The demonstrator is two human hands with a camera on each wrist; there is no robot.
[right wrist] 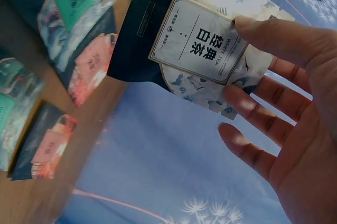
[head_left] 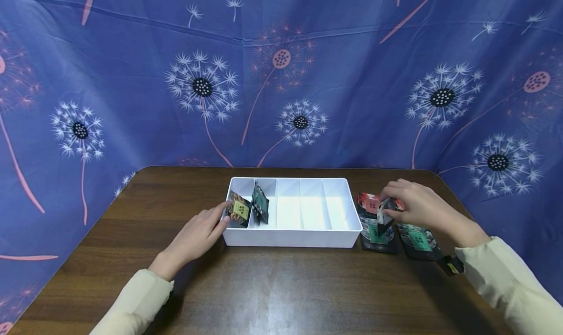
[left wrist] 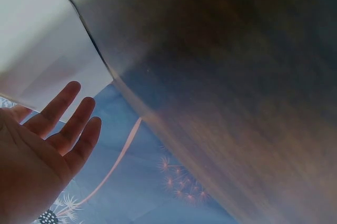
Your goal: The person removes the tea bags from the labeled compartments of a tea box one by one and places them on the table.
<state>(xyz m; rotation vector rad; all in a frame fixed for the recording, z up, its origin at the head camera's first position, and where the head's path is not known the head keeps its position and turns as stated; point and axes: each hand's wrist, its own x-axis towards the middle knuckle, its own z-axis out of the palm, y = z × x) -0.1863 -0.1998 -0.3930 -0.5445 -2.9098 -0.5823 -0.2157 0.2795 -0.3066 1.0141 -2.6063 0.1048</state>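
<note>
My right hand (head_left: 415, 203) pinches a white tea packet (right wrist: 197, 42) between thumb and fingers, above the other packets at the tray's right. The packet is black with a pale patterned part and a white label. My left hand (head_left: 195, 234) rests at the left wall of a white divided tray (head_left: 290, 238), its fingers fairly straight in the left wrist view. Its fingertips touch or nearly touch a yellow-labelled tea packet (head_left: 240, 210) tilted in the leftmost compartment. A dark green tea packet (head_left: 260, 203) stands leaning in the second compartment.
Right of the tray lie green-labelled tea packets (head_left: 378, 237) and red-labelled tea packets (right wrist: 47, 150). A small dark packet (head_left: 450, 265) with a yellow patch lies by the right sleeve. The brown wooden table (head_left: 264, 291) ends at a blue dandelion-print cloth (head_left: 352, 71).
</note>
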